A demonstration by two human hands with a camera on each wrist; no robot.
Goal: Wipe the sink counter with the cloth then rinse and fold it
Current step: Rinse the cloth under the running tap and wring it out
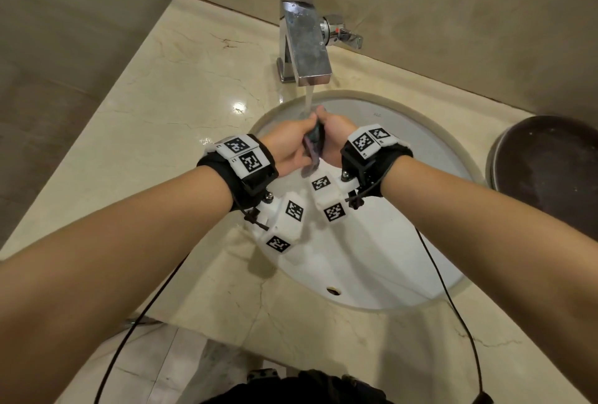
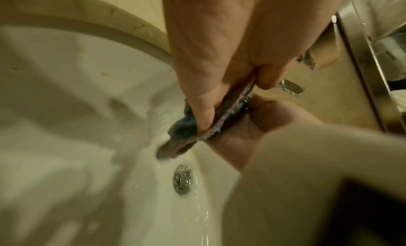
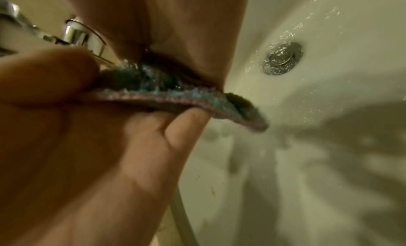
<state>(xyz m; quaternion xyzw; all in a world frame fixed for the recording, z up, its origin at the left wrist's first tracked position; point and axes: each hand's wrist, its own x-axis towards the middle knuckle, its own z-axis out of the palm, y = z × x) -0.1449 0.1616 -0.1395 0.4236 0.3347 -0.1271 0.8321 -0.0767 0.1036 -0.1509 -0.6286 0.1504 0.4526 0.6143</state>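
Observation:
A small wet cloth [image 1: 313, 147], teal with a purplish edge, is held between both hands over the white sink basin [image 1: 388, 242], under water running from the chrome faucet [image 1: 304, 44]. My left hand [image 1: 293, 145] pinches the cloth from the left and my right hand [image 1: 335, 135] from the right, palms facing each other. In the left wrist view the left fingers [image 2: 204, 110] clamp the cloth [image 2: 186, 129] against the right palm [image 2: 252, 126]. In the right wrist view the right thumb [image 3: 44, 72] and fingers [image 3: 186, 122] grip the cloth [image 3: 175, 96], and one end hangs free.
The beige marble counter [image 1: 155, 106] surrounds the basin. A dark round dish [image 1: 547, 174] sits on the counter at the right. The faucet handle [image 1: 343, 33] is behind the spout. The chrome drain [image 2: 182, 180] lies wet below the hands. Tiled walls close the back and left.

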